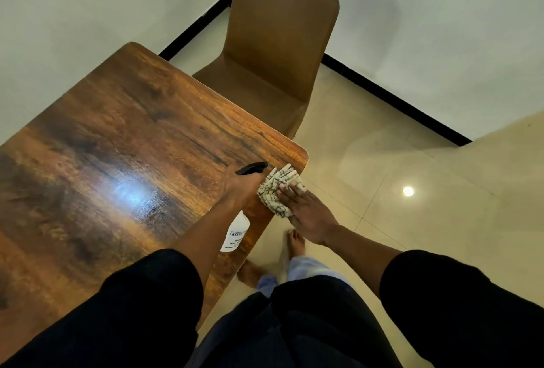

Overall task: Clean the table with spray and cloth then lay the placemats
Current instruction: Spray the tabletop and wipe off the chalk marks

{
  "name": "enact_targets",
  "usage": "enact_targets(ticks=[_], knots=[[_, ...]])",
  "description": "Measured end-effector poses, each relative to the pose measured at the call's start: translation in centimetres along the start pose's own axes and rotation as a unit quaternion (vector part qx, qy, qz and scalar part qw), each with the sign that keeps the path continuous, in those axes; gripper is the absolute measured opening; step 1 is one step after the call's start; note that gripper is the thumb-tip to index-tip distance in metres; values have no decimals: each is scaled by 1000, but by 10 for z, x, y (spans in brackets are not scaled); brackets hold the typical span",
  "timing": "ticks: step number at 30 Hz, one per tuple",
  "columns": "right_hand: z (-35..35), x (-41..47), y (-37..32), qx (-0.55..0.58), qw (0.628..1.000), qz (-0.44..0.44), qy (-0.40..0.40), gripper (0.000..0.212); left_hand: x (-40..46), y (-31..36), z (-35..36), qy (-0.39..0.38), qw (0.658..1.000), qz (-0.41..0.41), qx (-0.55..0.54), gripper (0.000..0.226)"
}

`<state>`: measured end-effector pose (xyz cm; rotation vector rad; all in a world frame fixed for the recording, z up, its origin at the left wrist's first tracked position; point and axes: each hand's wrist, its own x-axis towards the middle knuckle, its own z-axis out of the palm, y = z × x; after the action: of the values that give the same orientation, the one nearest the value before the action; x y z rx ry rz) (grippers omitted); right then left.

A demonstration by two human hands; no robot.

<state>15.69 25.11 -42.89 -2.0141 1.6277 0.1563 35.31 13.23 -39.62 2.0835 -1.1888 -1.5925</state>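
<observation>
Our right hand (306,214) lies flat, its fingers (290,188) straight and spread, pressing a crumpled, pale patterned cloth (276,191) onto the near corner of the wooden bench (117,132). The fingers do not curl round the cloth; they pin it from above. The cloth sits directly under the fingertips and reaches a little beyond them, toward the rounded corner of the bench.

Just beside those fingers, on their left and almost touching the cloth, our left hand (241,188) grips a white spray bottle (235,235) by the neck. Its black trigger head (251,168) pokes out above the hand, pointing toward the cloth. The bottle's long axis runs from that head back along our forearm toward our body, so the labelled body hangs below the wrist, over the bench's near edge. We cannot tell whether a finger is on the trigger.

Away from the fingers to the left and farther out, the bench stretches off, with a bright, wet-looking sheen in the middle of its surface. We judge that wiping is under way and most of the surface lies leftward of the cloth, so the coming stroke would run that way, with the right hand nearer the work.

Beyond the corner stands a brown moulded chair (279,44), tucked against the bench's far end. Below the hands are pale floor tiles (412,220) and our bare feet (295,242). No placemats are in view.
</observation>
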Motion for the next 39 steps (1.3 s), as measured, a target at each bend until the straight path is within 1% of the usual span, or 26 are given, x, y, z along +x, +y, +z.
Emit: enact_targets(ticks=[3, 6, 8, 10, 11, 14, 15, 17, 19, 21, 24, 26, 27, 30, 31, 35, 37, 39], knots=[[-14, 9, 15, 21, 999, 31, 9, 69, 9, -5, 1, 10, 1000, -6, 5, 82], [-26, 19, 33, 30, 999, 44, 7, 69, 7, 4, 1, 27, 999, -13, -36, 79], [-31, 24, 44, 23, 999, 36, 9, 68, 10, 7, 4, 36, 997, -26, -66, 82], [-37, 30, 56, 12, 1000, 11, 2, 67, -3, 21, 4, 49, 995, -40, -77, 87], [-41, 33, 62, 6, 1000, -8, -1, 67, -11, 30, 4, 59, 994, -44, -81, 84], [-53, 43, 84, -22, 997, -75, -16, 68, -8, 37, 8, 98, 986, -66, -116, 55], [-57, 47, 91, -30, 995, -95, -24, 68, -4, 37, 9, 110, 982, -74, -133, 50], [-64, 58, 103, -39, 990, -129, -31, 69, 2, 39, 11, 126, 977, -80, -152, 48], [-71, 70, 109, -44, 987, -149, -45, 69, 6, 41, 12, 150, 973, -87, -155, 47], [-77, 85, 113, -49, 984, -161, -58, 68, 9, 43, 12, 167, 967, -97, -166, 41], [-88, 114, 112, -37, 981, -174, -76, 68, 11, 47, 9, 161, 965, -109, -178, 34], [-96, 134, 108, -38, 979, -182, -84, 67, 10, 48, 7, 156, 967, -102, -175, 24], [-101, 147, 104, -41, 976, -192, -91, 67, 10, 48, 5, 166, 964, -106, -180, 22], [-119, 179, 87, -61, 974, -200, -92, 68, 8, 47, 5, 191, 956, -114, -189, 42], [-125, 192, 78, -68, 972, -203, -92, 68, 9, 46, 4, 198, 955, -113, -191, 42], [-145, 236, 45, -98, 967, -212, -105, 69, 8, 49, 1, 236, 942, -112, -211, 22], [-150, 253, 34, -100, 966, -214, -109, 69, 7, 52, 1, 255, 934, -116, -223, 23], [-152, 263, 29, -110, 963, -220, -107, 69, 7, 53, 1, 257, 930, -111, -237, 26]])
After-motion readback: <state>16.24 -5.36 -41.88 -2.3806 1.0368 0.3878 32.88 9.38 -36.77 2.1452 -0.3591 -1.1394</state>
